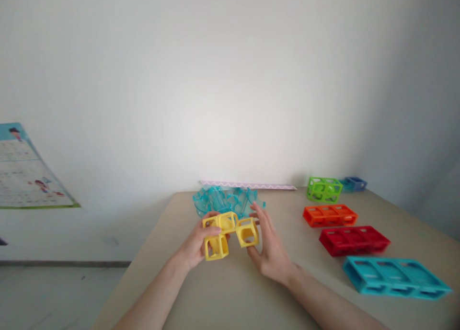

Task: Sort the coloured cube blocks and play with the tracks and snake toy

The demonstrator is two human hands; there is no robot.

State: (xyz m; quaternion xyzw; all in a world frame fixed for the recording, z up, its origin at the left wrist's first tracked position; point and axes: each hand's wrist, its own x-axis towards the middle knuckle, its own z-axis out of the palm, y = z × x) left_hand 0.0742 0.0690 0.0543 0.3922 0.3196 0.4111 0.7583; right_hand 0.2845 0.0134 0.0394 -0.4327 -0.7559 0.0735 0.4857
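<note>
My left hand (198, 241) is closed around a yellow piece of joined open-frame cubes (216, 246), with the thumb lying across its front. At the right end of this piece, a single yellow frame cube (247, 233) sits at a tilt, touching it or very close; I cannot tell if they are joined. My right hand (268, 248) grips that cube between the thumb below and the fingers above and behind. Both yellow parts are held above the table. Some fingers of both hands are hidden behind the cubes.
Clear teal plastic pieces (224, 200) lie in a heap behind my hands. On the right stand green (324, 189), orange (329, 215), red (354, 240) and turquoise (395, 276) frame blocks, with a blue one (355, 183) farther back. A patterned strip (247, 185) lies along the wall.
</note>
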